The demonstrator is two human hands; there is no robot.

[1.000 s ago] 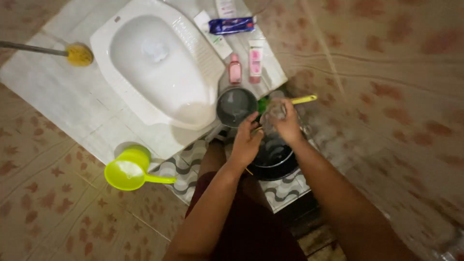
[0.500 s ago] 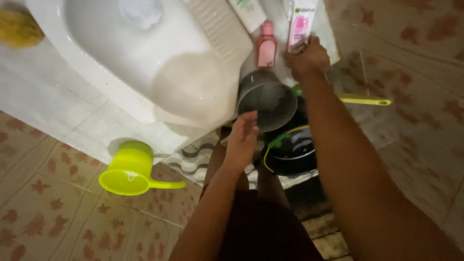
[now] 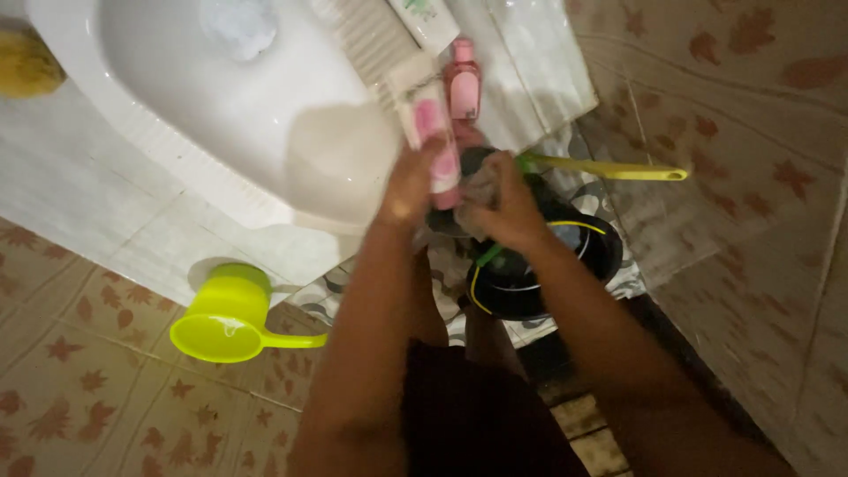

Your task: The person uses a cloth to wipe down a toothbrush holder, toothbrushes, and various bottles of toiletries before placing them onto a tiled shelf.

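Hands meet over a dark bucket near the front lip of a white squat toilet pan. Left hand (image 3: 408, 184) is wrapped round a white and pink tube (image 3: 428, 132), tube upright-ish, tilted slightly, its top end reaching up over the pan's raised foot tread. Right hand (image 3: 503, 201) is closed on a small greyish wad (image 3: 481, 181), prob. cloth or sponge, too blurred to tell which; wad sits just beside the tube's lower end, touching or nearly so, can't tell. Directly under both hands: black bucket (image 3: 565, 265) w/ a thin yellow-green line on its rim, standing on a patterned mat at the pan's front-right corner. Yellow-green long handle (image 3: 609, 168) lies behind the bucket, pointing toward the right wall, its near end hidden by the right hand. Just beyond the hands, a pink bottle (image 3: 463, 87) stands on the white tiled platform at the pan's right edge; another white tube w/ green print (image 3: 426, 18) lies past it, cut by the top edge. White squat pan (image 3: 265, 115) fills upper left; yellow sponge-like lump (image 3: 26, 62) on the platform's far left edge. Lime-green scoop mug (image 3: 225, 314) w/ side handle sits on the floor at the platform's front edge, well apart from the hands. Floor tiles (image 3: 88, 389) brown w/ leaf pattern.
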